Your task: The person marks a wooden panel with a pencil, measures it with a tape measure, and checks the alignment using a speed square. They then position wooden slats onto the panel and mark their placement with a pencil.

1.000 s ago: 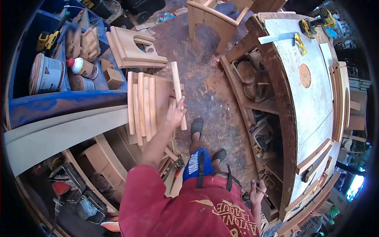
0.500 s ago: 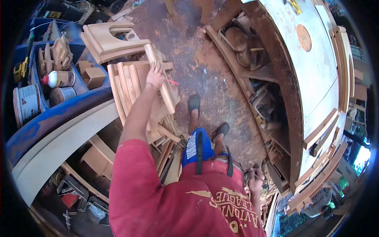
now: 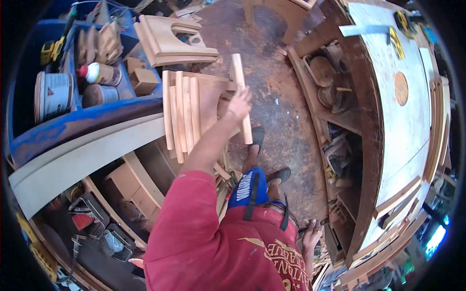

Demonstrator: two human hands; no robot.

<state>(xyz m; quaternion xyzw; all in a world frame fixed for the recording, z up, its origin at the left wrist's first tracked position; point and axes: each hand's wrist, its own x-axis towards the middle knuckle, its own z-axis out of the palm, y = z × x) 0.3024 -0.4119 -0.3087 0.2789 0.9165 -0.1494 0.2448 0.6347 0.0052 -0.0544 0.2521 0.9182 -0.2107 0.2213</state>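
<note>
My left hand [image 3: 240,103] is closed around a pale wooden piece [image 3: 246,128], held lengthwise above the floor. Just left of it, several rounded wooden pieces [image 3: 187,111] lie side by side on a stack. My right hand [image 3: 312,234] hangs low beside my waist with its fingers curled; whatever they may hold is too small to make out.
Shaped wooden frames [image 3: 162,41] lie beyond the stack. A blue tray [image 3: 92,114] holds tubs and a bottle [image 3: 103,73]. On the right, a white-topped bench [image 3: 388,126] carries a yellow tool [image 3: 396,42] and wooden strips. Sawdust covers the floor [image 3: 281,97].
My left hand has lifted the wooden piece off the stack and moved it right, over the floor. The view has shifted, and my right hand remains low at my side.
</note>
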